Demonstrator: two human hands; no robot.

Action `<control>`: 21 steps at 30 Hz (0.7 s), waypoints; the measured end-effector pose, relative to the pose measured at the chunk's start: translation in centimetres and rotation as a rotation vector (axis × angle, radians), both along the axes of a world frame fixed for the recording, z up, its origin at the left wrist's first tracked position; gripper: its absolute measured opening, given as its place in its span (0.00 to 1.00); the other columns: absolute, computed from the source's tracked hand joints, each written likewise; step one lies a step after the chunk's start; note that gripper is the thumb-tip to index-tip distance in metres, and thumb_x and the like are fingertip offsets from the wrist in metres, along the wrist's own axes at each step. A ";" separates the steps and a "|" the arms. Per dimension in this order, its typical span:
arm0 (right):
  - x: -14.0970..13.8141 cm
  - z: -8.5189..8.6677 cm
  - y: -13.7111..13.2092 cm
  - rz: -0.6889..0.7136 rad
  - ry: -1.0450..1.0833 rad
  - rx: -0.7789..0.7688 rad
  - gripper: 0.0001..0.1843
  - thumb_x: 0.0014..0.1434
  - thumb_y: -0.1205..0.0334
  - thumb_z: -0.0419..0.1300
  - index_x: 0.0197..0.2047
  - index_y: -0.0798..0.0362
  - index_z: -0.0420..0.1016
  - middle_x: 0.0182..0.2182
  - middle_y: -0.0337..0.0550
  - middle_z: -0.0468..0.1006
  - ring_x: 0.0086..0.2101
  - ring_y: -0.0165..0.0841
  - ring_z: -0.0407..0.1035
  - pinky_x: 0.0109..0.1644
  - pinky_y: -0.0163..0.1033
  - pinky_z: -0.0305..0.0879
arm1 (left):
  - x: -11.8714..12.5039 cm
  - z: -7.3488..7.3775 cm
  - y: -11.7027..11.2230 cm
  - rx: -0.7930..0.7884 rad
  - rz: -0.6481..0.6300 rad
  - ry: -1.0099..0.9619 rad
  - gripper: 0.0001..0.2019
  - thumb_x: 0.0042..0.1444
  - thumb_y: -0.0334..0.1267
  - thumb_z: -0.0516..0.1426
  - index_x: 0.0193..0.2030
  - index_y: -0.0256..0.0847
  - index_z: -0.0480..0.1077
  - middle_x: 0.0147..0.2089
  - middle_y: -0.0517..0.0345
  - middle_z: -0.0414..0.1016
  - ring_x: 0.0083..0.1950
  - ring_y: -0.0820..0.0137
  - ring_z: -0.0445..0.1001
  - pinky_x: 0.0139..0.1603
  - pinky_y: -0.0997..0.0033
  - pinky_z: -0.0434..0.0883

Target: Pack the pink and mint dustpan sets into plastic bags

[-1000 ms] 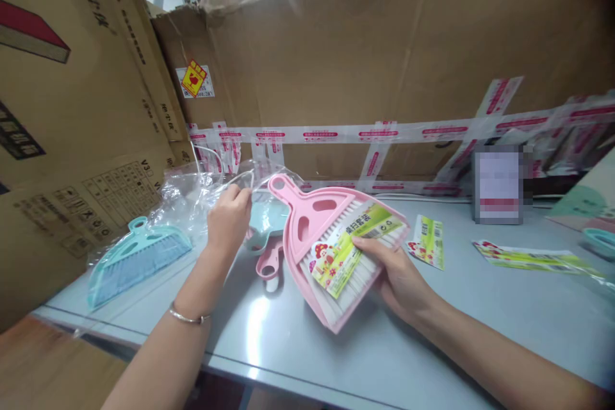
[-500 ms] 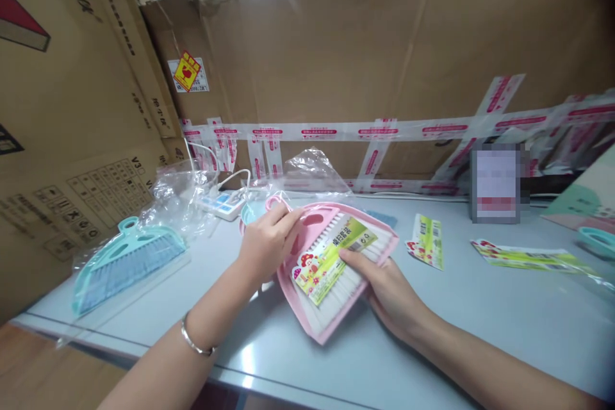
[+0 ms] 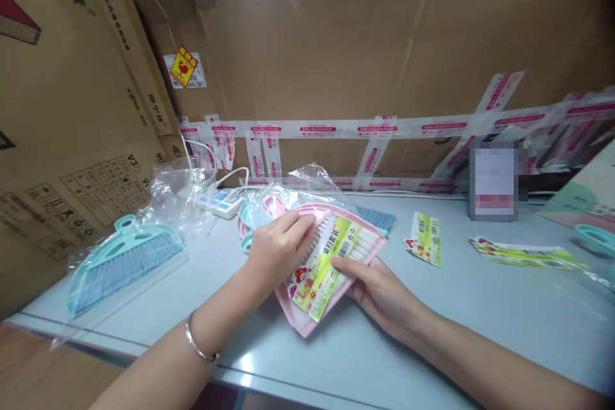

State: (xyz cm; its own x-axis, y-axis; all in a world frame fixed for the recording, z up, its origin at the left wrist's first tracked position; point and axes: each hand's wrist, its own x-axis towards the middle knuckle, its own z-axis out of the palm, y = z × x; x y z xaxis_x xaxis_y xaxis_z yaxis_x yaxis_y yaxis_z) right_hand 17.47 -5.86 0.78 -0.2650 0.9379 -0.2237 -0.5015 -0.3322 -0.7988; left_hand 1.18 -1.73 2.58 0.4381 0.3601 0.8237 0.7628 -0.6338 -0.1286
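Note:
A pink dustpan with a matching brush nested in it is tilted above the table between my hands. White bristles show around a yellow-green label card lying across them. My left hand is closed over the upper left of the set, fingertips on the pink brush by the card's edge. With its thumb on the card, my right hand grips the lower right edge; its other fingers are underneath, partly hidden. Behind the set, another blue-bristled brush and clear plastic wrap partly show.
At left on the table lies a teal dustpan and brush set in clear plastic. A power strip stands behind. Two label cards and a blurred upright screen are at right. Large cardboard boxes wall the back and left.
My left hand has slid from near the pink handle toward the card. The card has turned steeper on the bristles, and the set has shifted slightly left with my right hand.

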 end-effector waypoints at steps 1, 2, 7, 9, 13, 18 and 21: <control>0.0 0.0 0.0 0.006 0.010 -0.014 0.24 0.47 0.69 0.65 0.49 0.57 0.69 0.40 0.48 0.79 0.39 0.38 0.75 0.43 0.41 0.72 | 0.0 0.0 0.0 0.003 0.005 -0.006 0.09 0.60 0.33 0.51 0.36 0.37 0.73 0.25 0.60 0.71 0.26 0.76 0.70 0.25 0.78 0.64; -0.1 0.0 0.0 0.006 0.021 -0.029 0.24 0.47 0.70 0.64 0.50 0.57 0.69 0.40 0.47 0.80 0.38 0.38 0.75 0.43 0.41 0.73 | 0.0 -0.1 0.0 0.006 0.006 -0.006 0.09 0.60 0.32 0.51 0.35 0.38 0.73 0.25 0.60 0.70 0.26 0.76 0.70 0.25 0.78 0.63; -0.5 0.1 0.5 -0.084 0.013 -0.134 0.18 0.55 0.65 0.60 0.49 0.57 0.69 0.39 0.48 0.80 0.35 0.37 0.75 0.40 0.43 0.73 | 0.4 -0.4 -0.2 -0.015 -0.003 0.031 0.10 0.60 0.32 0.51 0.34 0.37 0.73 0.25 0.60 0.71 0.26 0.75 0.70 0.25 0.77 0.64; -0.6 0.1 0.7 -0.126 -0.021 -0.169 0.16 0.57 0.64 0.59 0.49 0.57 0.69 0.38 0.49 0.80 0.35 0.37 0.75 0.38 0.43 0.74 | 0.5 -0.5 -0.2 -0.040 -0.002 0.028 0.10 0.60 0.32 0.51 0.34 0.37 0.73 0.25 0.60 0.71 0.26 0.75 0.70 0.25 0.77 0.64; -0.7 0.0 0.5 -0.140 -0.058 -0.171 0.16 0.56 0.68 0.59 0.49 0.56 0.70 0.39 0.47 0.80 0.35 0.36 0.75 0.36 0.40 0.73 | 0.5 -0.5 -0.1 -0.062 0.028 -0.016 0.10 0.60 0.32 0.51 0.32 0.37 0.73 0.25 0.60 0.71 0.24 0.75 0.68 0.24 0.77 0.62; -0.7 -0.1 0.5 -0.219 -0.016 -0.151 0.16 0.56 0.63 0.61 0.49 0.54 0.70 0.36 0.45 0.81 0.37 0.37 0.75 0.39 0.40 0.74 | 0.9 -0.3 -0.5 -0.026 -0.069 0.155 0.11 0.60 0.31 0.50 0.29 0.37 0.71 0.22 0.60 0.68 0.21 0.76 0.64 0.19 0.76 0.56; -0.5 -0.2 0.8 -0.326 0.034 -0.128 0.19 0.55 0.62 0.62 0.50 0.52 0.70 0.37 0.43 0.81 0.38 0.37 0.75 0.41 0.41 0.74 | 0.9 0.0 -0.8 -0.008 -0.167 0.220 0.09 0.59 0.33 0.51 0.31 0.39 0.71 0.22 0.62 0.66 0.21 0.75 0.61 0.18 0.74 0.55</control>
State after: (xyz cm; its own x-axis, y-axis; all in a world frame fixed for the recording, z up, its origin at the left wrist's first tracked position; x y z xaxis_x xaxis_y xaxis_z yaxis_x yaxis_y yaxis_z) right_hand 16.96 -5.01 0.59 0.0348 0.9395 -0.3409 -0.6233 -0.2462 -0.7422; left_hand 2.03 -2.58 2.59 0.6603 0.2739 0.6993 0.6015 -0.7504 -0.2740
